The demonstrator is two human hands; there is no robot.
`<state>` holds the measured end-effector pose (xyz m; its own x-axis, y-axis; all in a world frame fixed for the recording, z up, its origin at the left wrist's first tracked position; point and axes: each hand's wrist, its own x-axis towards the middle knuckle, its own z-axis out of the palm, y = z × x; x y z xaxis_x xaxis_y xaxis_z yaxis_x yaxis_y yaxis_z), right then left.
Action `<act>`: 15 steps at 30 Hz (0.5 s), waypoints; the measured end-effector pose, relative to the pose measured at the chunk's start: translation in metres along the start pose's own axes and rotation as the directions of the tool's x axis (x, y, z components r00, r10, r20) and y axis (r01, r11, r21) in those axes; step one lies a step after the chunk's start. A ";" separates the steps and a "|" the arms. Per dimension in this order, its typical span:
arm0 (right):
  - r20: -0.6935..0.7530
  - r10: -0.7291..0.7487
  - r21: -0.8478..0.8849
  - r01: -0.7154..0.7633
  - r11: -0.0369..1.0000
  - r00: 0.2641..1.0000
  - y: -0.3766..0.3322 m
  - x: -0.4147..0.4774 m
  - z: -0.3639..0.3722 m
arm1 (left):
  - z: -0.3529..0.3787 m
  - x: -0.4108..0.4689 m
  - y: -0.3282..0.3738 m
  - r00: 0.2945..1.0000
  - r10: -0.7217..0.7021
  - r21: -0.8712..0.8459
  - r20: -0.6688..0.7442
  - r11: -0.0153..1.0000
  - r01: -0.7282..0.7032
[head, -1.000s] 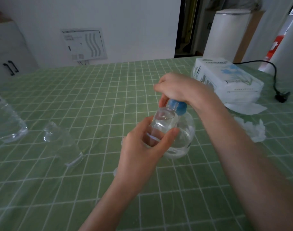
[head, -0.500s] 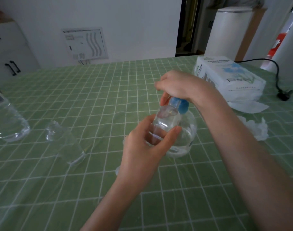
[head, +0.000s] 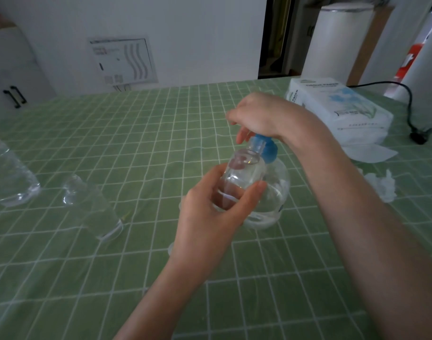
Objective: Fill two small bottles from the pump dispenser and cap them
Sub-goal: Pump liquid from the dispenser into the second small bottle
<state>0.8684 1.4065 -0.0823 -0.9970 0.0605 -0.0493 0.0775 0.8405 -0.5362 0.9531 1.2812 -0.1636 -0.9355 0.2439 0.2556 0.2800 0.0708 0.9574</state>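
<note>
A round clear pump dispenser (head: 276,192) with a blue pump collar (head: 269,148) stands on the green checked tablecloth (head: 161,133). My right hand (head: 259,116) sits on top of the pump head, fingers curled over it. My left hand (head: 210,212) grips a small clear bottle (head: 244,173), uncapped, with its open mouth held just under the pump's clear nozzle. A second small clear bottle (head: 92,207) stands uncapped on the cloth to the left. A clear round cap (head: 172,249) seems to lie behind my left wrist, mostly hidden.
A large clear water bottle (head: 6,177) stands at the left edge. A white tissue pack (head: 337,111) lies at the back right with loose crumpled tissues (head: 381,185) in front of it. A black cable and plug (head: 418,133) lie at the far right.
Little has moved. The small bottle's mouth stays under the nozzle while my right hand stays on the pump head; the camera has shifted slightly.
</note>
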 end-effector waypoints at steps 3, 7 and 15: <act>0.009 0.003 0.019 -0.003 1.000 1.000 0.001 0.001 0.002 | -0.001 0.000 0.000 1.000 -0.001 0.010 0.003 1.000 0.001; 0.039 0.018 0.028 -0.019 0.999 0.999 0.004 0.001 0.007 | 0.000 -0.001 -0.001 1.000 -0.005 0.019 0.003 1.000 0.005; 0.023 0.000 0.023 0.000 1.000 1.000 0.002 0.000 0.002 | -0.001 0.000 -0.001 1.000 0.000 -0.009 0.012 1.000 0.000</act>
<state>0.8689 1.4070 -0.0853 -0.9965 0.0482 -0.0684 0.0781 0.8280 -0.5553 0.9529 1.2805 -0.1648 -0.9327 0.2560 0.2539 0.2780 0.0622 0.9586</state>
